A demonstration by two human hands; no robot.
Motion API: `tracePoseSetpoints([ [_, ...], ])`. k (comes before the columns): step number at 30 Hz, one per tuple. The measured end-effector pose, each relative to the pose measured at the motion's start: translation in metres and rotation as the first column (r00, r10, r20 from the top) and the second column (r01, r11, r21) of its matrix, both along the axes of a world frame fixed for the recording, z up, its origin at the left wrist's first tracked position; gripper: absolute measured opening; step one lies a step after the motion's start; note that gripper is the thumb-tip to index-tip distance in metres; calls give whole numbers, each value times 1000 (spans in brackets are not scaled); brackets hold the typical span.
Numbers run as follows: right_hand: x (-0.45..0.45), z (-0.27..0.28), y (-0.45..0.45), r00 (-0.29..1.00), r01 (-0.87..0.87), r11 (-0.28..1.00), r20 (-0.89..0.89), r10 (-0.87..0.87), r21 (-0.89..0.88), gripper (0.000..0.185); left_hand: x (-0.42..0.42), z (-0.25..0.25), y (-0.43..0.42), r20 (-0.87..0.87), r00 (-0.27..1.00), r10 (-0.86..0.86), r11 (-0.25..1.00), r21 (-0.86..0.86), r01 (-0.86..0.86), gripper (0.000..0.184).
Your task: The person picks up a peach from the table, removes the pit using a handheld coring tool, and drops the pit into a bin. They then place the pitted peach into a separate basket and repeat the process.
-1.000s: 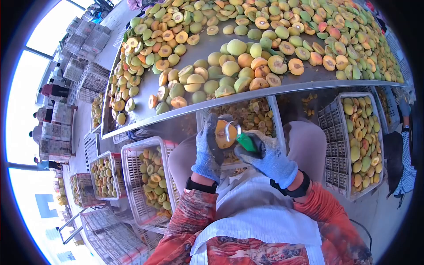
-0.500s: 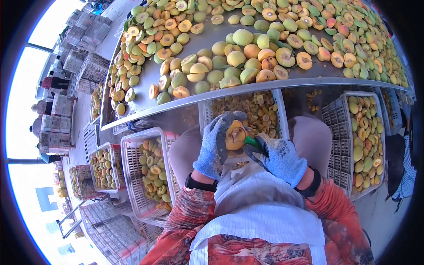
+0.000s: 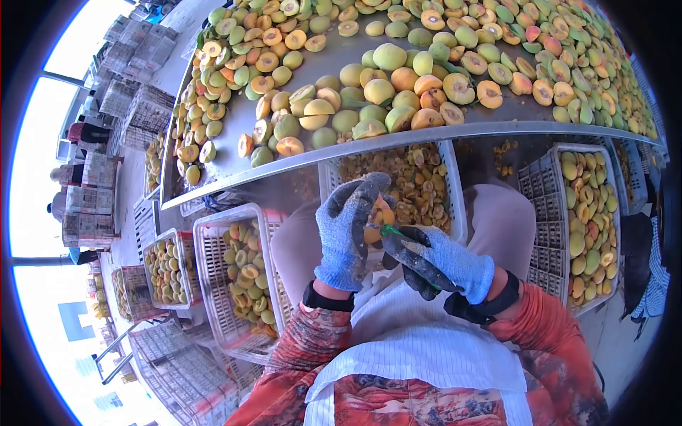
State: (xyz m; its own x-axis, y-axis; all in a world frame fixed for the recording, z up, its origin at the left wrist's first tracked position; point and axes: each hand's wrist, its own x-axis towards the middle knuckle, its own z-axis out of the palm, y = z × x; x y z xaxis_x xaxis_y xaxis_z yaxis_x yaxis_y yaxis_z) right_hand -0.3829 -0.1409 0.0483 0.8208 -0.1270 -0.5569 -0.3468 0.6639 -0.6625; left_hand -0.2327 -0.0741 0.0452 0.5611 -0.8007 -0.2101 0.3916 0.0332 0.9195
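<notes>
Head view. Your left hand [image 3: 346, 231], in a blue knitted glove with a dark coating, has a narrow grip: fingers curled round the orange-yellow piece of fruit [image 3: 384, 213], mostly hidden behind them. In this view the fruit lies over the white plastic crate [image 3: 460, 206] of yellow-brown fruit scraps between your knees. Your right hand [image 3: 444, 261], gloved alike, is closed round the slim green-handled tool [image 3: 389, 230], its front pointing at the fruit. Whether tool and flesh touch, you can't tell from here; the tip is lost in blur.

Hazards, as judged: tool skids off wet flesh into your left fingertips, since they sit just beside its line. Squeeze too hard, soft flesh may bruise or tear. Juice on the gloves could let the fruit slip and drop among the scraps. Halves near the grey metal worktop's [image 3: 497, 129] edge might roll off if bumped.
</notes>
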Motion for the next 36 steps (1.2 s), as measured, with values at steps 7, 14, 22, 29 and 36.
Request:
tracePoseSetpoints([
  [7, 13, -22, 11, 990, -96, -139, -80, -116, -986, 51, 14, -8, -18, 13, 997, 71, 986, 151, -72, 30],
  [14, 11, -20, 7, 995, -96, 429, -71, 74, -898, 43, 13, -7, -12, 516, 854, -67, 956, 278, -92, 21],
  [22, 24, 2, -9, 993, -105, 760, -32, 110, -642, 45, 16, -24, -18, 726, 663, 182, 979, -70, -193, 23],
  [29, 15, -27, -16, 974, -205, 155, -186, 131, -966, 43, 20, -62, -21, 206, 958, 198, 961, 153, -232, 28],
  [36, 11, -33, -22, 970, -188, 136, -162, 180, -973, 37, 14, -34, -32, -124, 985, 118, 974, 209, -90, 30],
])
